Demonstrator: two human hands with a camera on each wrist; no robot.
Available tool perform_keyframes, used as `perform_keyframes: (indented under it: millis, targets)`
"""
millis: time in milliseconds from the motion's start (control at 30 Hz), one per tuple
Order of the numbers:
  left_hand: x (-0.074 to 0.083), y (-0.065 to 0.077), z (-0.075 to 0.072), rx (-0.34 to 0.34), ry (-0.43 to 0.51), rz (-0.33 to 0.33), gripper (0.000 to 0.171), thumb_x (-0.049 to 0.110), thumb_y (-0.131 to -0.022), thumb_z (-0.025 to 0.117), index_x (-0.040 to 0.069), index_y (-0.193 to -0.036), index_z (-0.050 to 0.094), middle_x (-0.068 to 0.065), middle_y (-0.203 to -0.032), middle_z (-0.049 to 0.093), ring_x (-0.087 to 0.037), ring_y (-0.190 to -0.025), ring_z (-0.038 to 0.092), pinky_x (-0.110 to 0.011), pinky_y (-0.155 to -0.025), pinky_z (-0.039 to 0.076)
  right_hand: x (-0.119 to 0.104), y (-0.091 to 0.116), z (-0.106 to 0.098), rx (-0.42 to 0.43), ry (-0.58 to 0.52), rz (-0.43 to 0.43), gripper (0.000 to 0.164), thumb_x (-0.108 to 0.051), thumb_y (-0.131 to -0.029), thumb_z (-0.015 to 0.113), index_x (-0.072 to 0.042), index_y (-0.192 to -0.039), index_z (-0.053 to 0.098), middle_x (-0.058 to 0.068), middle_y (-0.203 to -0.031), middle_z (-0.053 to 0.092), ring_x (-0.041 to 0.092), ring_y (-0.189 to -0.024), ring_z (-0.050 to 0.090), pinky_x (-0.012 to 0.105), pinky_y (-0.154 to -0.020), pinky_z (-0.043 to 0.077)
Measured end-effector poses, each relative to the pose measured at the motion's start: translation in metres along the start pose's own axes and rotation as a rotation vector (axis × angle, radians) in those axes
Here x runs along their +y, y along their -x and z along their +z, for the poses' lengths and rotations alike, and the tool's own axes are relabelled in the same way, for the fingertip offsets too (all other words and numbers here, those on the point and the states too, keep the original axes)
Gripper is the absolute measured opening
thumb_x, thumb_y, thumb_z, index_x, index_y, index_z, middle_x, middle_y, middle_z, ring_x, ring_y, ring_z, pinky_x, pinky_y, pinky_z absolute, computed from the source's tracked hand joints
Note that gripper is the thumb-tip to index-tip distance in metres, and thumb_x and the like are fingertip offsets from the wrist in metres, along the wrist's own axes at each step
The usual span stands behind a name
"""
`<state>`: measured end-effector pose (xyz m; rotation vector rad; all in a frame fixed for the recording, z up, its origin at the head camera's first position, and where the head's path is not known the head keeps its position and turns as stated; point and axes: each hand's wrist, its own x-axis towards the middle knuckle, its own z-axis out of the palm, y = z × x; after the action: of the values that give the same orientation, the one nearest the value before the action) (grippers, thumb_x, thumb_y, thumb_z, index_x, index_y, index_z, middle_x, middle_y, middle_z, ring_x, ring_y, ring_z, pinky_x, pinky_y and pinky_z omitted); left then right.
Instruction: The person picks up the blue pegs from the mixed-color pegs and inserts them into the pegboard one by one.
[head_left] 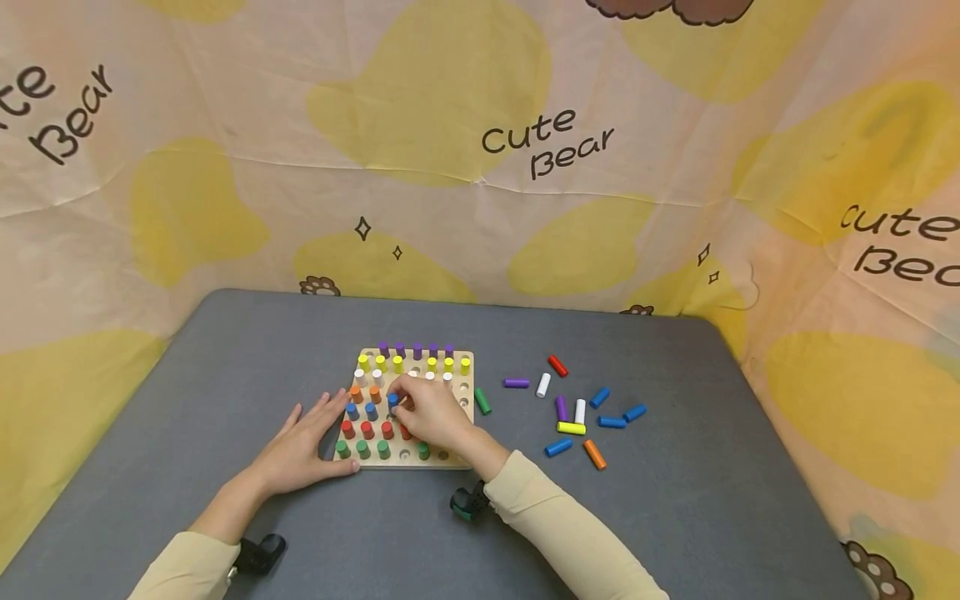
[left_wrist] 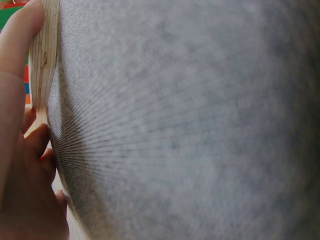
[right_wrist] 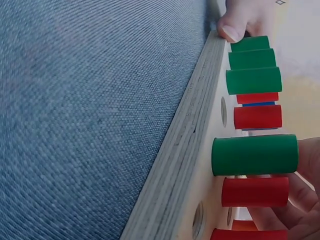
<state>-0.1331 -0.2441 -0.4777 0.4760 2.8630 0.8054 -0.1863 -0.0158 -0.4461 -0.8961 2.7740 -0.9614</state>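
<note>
A wooden pegboard [head_left: 393, 464] lies on the grey table, with rows of purple, yellow, white, orange, blue, red and green pegs standing in it. My right hand [head_left: 433, 410] reaches over the board and pinches a blue peg [head_left: 393, 400] between thumb and fingertips, in line with the blue row. The lower end of that peg is hard to see. Along the board's left side rests my left hand [head_left: 300, 446], fingers extended and thumb at the front corner. In the right wrist view, green pegs [right_wrist: 255, 155] and red pegs [right_wrist: 255, 192] stand between the camera and my right fingers.
To the right of the board lie several loose pegs, among them a green peg [head_left: 482, 401], a red peg [head_left: 557, 365], a yellow peg [head_left: 572, 428], an orange peg [head_left: 595, 454] and a blue peg [head_left: 558, 447]. A patterned cloth [head_left: 450, 233] hangs behind the table.
</note>
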Motion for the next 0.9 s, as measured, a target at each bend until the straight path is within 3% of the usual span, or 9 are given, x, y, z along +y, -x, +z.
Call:
perform_keyframes:
  millis: [900]
  targets:
    - [-0.0002, -0.0004, 0.0013, 0.004, -0.003, -0.002, 0.106, 0.066, -0.066, 0.067, 0.012, -0.147, 0.024, -0.012, -0.151, 0.023, -0.037, -0.139, 0.016, -0.061, -0.107, 0.003, -0.0017, -0.0013, 0.0012, -0.017, 0.071, -0.033, 0.016, -0.016, -0.087, 0.063, -0.017, -0.102, 0.065, -0.006, -0.094, 0.068, -0.002, -0.079, 0.061, 0.009, -0.065, 0.046]
